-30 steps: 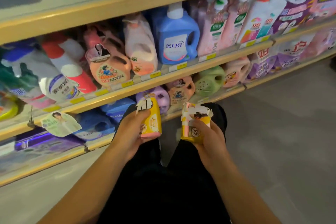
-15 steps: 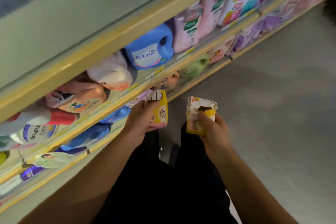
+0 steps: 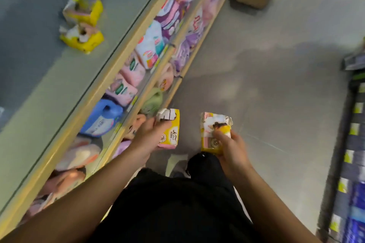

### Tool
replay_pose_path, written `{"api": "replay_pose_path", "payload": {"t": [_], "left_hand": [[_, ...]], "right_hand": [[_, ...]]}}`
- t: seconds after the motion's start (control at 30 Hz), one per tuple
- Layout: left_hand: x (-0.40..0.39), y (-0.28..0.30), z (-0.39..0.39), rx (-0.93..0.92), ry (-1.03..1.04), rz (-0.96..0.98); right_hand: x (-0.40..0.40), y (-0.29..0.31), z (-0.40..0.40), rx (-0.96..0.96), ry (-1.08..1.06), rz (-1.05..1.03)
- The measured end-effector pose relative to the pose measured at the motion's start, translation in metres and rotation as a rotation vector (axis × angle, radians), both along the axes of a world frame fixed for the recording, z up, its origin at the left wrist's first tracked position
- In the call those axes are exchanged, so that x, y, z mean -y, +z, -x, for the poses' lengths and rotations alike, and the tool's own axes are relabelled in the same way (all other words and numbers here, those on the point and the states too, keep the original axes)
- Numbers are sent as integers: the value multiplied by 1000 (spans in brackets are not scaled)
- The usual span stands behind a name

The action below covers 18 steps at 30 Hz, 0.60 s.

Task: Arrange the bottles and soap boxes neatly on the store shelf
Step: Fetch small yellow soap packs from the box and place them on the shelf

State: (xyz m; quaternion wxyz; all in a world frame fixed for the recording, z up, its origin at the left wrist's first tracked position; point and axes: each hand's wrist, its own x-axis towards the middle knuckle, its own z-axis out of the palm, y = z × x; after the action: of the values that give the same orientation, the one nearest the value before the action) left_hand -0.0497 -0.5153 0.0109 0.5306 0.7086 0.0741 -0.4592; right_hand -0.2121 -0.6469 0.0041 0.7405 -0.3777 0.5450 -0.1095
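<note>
Two yellow soap boxes are in hand, one each. The left hand [image 3: 152,136] wraps its fingers round the left box [image 3: 169,128], holding it out over the floor just beside the edge of the lower shelves. The right hand [image 3: 231,148] grips the right box [image 3: 214,134], thumb across its front; that box has a torn, ragged top flap.

Two more yellow boxes [image 3: 83,23] lie on the grey top shelf [image 3: 49,85], well apart from the hands, tipped at odd angles and touching each other. They look like the group these two belong with, so the step in hand is most likely carrying both boxes up to that spot.

To do it well, set one box down at a time, since both hands are full and neither can steady the pile. Place each flat on its widest face with the printed front turned toward the aisle and its edge square to the shelf lip. With the first box down, use the freed hand to straighten the two tipped ones before adding the second. Press the torn flap closed, or turn it to the back.

Bottles [image 3: 102,118] on the lower shelves lean crowded together and will likely want standing upright afterwards.
</note>
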Motion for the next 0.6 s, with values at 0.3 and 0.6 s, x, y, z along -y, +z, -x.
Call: {"api": "replay_pose_path", "payload": {"t": [0.3,0.6], "left_hand": [[135,7,18,-8,62,-31],[327,1,-12,-51,-70,12]], "right_hand": [[131,20,45,6,-102,37],[285,20,27,-29,-240,37]]}}
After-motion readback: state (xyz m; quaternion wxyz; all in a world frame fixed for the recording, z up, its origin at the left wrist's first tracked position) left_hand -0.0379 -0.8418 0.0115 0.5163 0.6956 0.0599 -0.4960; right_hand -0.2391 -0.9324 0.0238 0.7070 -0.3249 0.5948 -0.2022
